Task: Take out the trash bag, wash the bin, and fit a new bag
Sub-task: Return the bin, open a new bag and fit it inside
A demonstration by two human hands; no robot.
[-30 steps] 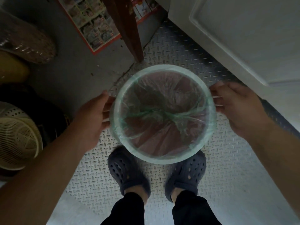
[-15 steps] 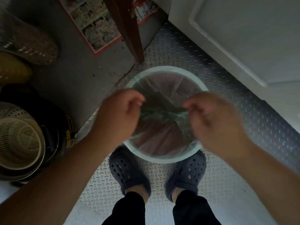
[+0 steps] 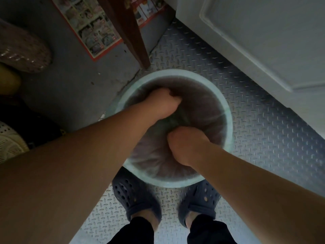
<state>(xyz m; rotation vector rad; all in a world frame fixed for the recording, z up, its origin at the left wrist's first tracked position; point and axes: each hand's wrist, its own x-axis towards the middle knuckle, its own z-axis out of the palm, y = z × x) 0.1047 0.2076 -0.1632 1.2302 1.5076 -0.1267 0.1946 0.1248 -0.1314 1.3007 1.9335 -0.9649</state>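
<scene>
Inside the round bin (image 3: 228,120), both hands are pushed down into the translucent green bag (image 3: 207,110) that lines it. The left hand (image 3: 163,104) is closed into a fist at the far side of the opening, its fingers curled around gathered bag film. The right hand (image 3: 186,147) is also fisted, at the near side, its fingers hidden below the knuckles. Bunched film (image 3: 181,118) lies between the two fists. The bag's edge is folded over the bin rim. The bin stands on the diamond-plate floor (image 3: 263,147), just ahead of two dark clogs (image 3: 135,198).
</scene>
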